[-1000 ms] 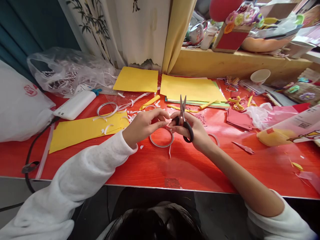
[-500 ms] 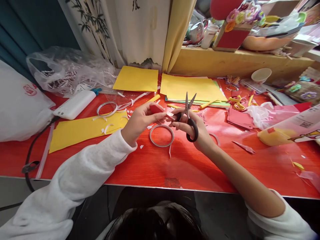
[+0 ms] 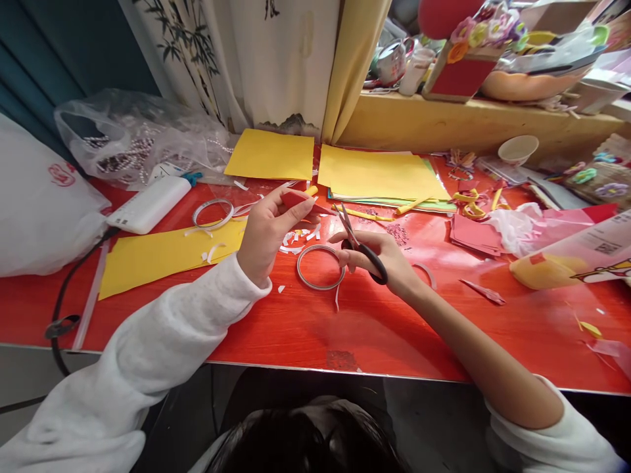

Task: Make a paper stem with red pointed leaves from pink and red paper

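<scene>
Between thumb and fingers, my left hand (image 3: 269, 226) pinches a small folded piece of red paper (image 3: 294, 199), whose thin tip points right. My right hand (image 3: 377, 256) grips black-handled scissors (image 3: 373, 261), their blades angled up and left close to the tip of the red paper. Whether the blades touch it, I cannot tell. Under my hands lies a roll of narrow tape (image 3: 320, 287) with a loose end trailing. White paper scraps (image 3: 294, 242) are scattered on the red tabletop just left of the roll.
Yellow sheets (image 3: 379, 172) are stacked at the back, with a yellow strip (image 3: 142, 263) at left. Another tape roll (image 3: 213, 213) rests on that strip. A white power strip (image 3: 150, 205) and plastic bags stand left; red paper squares (image 3: 474, 234) and a paper cup (image 3: 517, 151) lie right.
My left hand has drawn the red paper slightly left, apart from my right hand. The scissors have turned from pointing upright to pointing left at the paper, their blades closer together.
</scene>
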`<state>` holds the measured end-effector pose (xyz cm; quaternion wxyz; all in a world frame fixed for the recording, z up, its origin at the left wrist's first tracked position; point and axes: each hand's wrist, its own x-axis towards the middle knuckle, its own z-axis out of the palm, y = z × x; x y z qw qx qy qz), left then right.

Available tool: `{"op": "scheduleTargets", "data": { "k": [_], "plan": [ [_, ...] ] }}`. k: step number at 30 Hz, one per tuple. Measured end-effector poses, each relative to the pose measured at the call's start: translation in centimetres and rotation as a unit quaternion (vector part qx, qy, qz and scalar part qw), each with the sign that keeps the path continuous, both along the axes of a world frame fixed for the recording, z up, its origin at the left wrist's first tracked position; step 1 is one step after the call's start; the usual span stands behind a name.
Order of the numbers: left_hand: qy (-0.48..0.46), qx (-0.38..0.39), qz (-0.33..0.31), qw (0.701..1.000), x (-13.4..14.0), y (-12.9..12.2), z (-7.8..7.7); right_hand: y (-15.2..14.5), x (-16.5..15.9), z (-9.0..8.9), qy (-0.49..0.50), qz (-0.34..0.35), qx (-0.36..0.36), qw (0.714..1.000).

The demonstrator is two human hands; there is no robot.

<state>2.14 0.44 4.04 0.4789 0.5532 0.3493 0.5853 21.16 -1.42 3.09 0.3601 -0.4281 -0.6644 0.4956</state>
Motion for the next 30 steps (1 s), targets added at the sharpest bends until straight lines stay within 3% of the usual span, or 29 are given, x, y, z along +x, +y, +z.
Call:
{"op": "scheduleTargets", "data": {
  "k": [30],
  "plan": [
    [-0.048, -0.042, -0.014, 0.998, 0.53, -0.74, 0.29, -0.52, -0.14, 0.23, -0.009, -0.001, -0.001, 1.000]
  ]
}}
